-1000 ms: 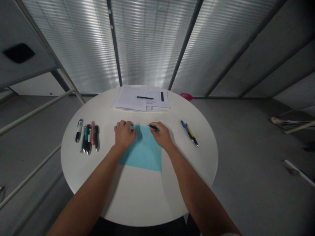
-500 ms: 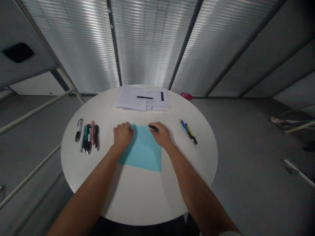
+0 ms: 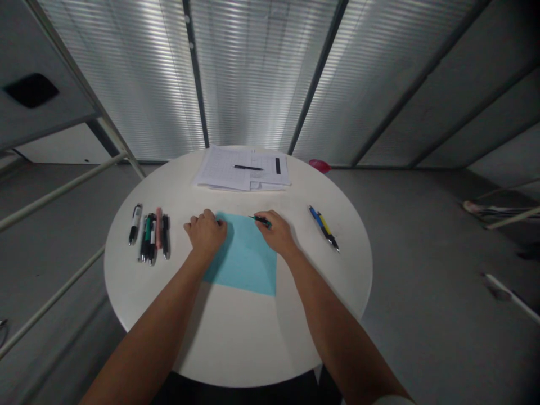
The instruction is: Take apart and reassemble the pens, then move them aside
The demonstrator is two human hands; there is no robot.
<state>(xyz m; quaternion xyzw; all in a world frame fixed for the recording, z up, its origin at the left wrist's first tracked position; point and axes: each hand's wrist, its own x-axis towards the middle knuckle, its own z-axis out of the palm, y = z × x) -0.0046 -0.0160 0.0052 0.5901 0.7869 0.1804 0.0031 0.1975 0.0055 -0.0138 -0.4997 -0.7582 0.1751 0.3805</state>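
A sheet of light blue paper [image 3: 248,264] lies before me, its upper left corner next to my left hand [image 3: 206,233]. The fingers of that hand are curled, and a small dark spot shows at the thumb and forefinger; I cannot make out what it is. At the sheet's upper right edge my right hand [image 3: 276,233] grips a dark pen with green on it [image 3: 262,220], its tip pointing left over the paper.
On the round white table [image 3: 240,343], several pens [image 3: 152,239] lie in a group at left. A blue pen and a yellow pen [image 3: 324,226] lie at right. Printed sheets [image 3: 228,171] with a black pen [image 3: 248,167] on top sit at the back. Metal rails [image 3: 63,188] stand at left.
My left hand has shifted slightly to the left, uncovering more of the blue paper's upper left corner. The right hand and its pen stay nearly in place.
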